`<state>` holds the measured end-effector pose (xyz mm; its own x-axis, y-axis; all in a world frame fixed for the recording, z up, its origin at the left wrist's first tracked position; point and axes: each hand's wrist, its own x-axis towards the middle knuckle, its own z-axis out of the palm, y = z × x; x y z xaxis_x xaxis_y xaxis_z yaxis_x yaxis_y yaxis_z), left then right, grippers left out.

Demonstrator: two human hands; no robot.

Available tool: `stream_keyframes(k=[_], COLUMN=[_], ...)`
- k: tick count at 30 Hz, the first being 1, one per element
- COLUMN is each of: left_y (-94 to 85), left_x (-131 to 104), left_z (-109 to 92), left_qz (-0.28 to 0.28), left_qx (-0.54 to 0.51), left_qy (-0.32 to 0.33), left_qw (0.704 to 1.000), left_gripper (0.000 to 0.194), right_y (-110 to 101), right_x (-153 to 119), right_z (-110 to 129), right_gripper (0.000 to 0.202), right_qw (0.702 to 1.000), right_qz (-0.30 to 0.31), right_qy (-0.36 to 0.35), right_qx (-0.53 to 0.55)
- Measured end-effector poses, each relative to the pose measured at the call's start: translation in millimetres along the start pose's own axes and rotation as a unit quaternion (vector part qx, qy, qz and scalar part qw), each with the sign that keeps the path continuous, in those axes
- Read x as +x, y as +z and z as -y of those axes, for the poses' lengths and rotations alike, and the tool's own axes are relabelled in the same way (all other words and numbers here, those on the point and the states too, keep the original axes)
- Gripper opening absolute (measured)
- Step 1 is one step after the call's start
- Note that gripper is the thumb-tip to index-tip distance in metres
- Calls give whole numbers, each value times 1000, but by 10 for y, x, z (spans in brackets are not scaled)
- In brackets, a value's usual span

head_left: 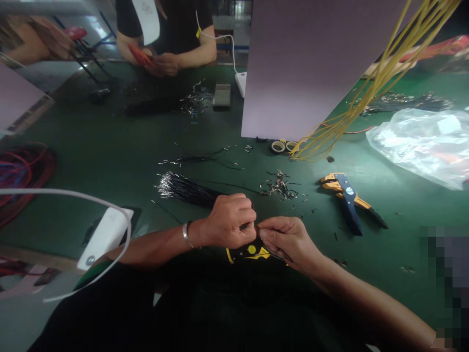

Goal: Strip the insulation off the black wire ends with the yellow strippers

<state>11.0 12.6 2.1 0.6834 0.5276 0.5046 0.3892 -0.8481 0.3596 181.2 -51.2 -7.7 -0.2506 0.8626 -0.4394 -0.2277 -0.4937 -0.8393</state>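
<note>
My left hand (232, 221), with a silver bracelet on its wrist, is closed in a fist above the table. My right hand (287, 239) is pinched shut against its fingertips; what either hand holds is too small or hidden. Just below both hands shows a black and yellow hand tool (252, 251), partly covered by my right fingers. A bundle of black wires (190, 188) with bare, shiny ends lies beyond my left hand and runs behind it. Short black and coppery scraps (280, 187) are heaped past my right hand.
A blue and orange wire stripper (348, 195) lies at right, near a clear plastic bag (421, 142). Yellow wires (351, 112) hang beside an upright panel (304, 63), with tape rolls (278, 146) at its foot. A white power strip (104, 237) is at left. A co-worker (166, 44) sits opposite.
</note>
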Motion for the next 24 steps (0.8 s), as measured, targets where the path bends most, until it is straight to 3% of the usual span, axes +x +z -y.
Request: stream_keyframes(k=[24], left_y=[27], left_x=[-28], left_z=[59], left_qz=[-19], left_qx=[23], left_qy=[24], left_qw=[999], left_gripper=[19], right_y=[-13], right_x=[6], right_z=[-46], right_gripper=[22], right_qw=[999], right_qz=[-21], right_qy=[-21], right_qx=[-13])
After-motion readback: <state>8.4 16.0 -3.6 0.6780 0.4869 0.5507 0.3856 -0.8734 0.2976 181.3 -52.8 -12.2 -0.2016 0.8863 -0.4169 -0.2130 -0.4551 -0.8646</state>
